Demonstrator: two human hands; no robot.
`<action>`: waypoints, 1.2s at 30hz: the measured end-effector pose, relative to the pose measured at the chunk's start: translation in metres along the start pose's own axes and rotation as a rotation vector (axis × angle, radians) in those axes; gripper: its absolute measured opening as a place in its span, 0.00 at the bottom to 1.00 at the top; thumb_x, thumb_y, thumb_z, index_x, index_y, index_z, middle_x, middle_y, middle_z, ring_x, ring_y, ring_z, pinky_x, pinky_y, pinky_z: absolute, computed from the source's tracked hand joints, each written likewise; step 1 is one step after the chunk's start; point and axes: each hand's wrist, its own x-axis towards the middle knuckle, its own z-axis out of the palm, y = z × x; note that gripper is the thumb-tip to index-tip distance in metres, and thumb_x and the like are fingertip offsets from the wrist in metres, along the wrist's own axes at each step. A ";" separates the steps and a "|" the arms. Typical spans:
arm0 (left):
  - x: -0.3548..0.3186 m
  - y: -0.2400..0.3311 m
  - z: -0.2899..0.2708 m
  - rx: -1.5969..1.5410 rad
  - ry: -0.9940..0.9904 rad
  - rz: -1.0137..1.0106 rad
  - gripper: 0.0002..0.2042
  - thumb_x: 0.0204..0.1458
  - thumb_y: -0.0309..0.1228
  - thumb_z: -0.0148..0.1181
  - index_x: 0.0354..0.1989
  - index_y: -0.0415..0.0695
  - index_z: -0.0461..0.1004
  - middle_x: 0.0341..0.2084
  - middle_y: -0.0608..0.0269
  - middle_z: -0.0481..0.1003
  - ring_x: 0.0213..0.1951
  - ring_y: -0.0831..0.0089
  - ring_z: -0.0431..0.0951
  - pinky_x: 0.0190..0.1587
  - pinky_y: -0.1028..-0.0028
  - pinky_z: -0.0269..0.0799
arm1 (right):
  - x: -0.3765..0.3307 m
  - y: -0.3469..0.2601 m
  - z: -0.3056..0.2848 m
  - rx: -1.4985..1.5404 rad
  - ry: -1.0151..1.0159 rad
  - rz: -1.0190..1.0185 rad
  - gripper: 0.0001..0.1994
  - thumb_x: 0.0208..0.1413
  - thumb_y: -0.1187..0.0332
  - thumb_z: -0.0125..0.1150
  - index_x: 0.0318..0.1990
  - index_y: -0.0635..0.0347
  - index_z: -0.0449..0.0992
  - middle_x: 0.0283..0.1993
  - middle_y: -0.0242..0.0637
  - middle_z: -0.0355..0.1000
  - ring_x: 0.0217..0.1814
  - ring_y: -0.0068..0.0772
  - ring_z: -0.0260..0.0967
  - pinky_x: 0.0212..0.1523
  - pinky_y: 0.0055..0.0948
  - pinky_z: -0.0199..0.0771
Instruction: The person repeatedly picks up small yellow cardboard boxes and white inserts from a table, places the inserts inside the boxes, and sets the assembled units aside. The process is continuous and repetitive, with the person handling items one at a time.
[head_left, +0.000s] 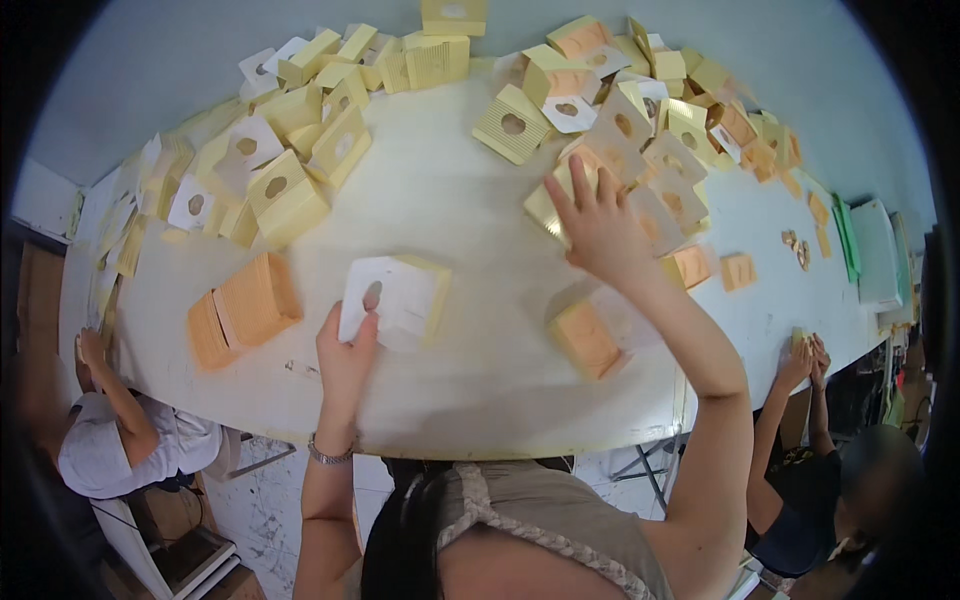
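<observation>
While yellow boxes (pixel 300 130) crowd the far table (pixel 470 390), the left hand (pixel 345 355) pinches a white box (pixel 395 298); the right hand (pixel 600 225), fingers spread, presses a yellow box (pixel 550 200).

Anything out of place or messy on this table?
Nothing damaged or spilled. The yellow boxes lie jumbled at all angles rather than stacked, some tipped on edge. The left hand touches a white card sleeve; the right hand reaches into the far pile.

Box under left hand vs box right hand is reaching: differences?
The left hand grips a white-faced box standing alone near the table edge; the right hand touches a yellow box at the far pile's edge. The white-faced box shows an oval cutout; the yellow box's face is hidden. Both are small cartons.
</observation>
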 end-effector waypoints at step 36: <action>-0.026 0.022 0.016 0.542 -0.021 0.687 0.23 0.44 0.36 0.71 0.44 0.41 0.67 0.64 0.45 0.57 0.67 0.42 0.53 0.64 0.49 0.54 | -0.053 -0.013 0.059 -0.056 0.428 -0.028 0.21 0.51 0.56 0.63 0.50 0.56 0.77 0.68 0.40 0.62 0.73 0.47 0.51 0.65 0.58 0.53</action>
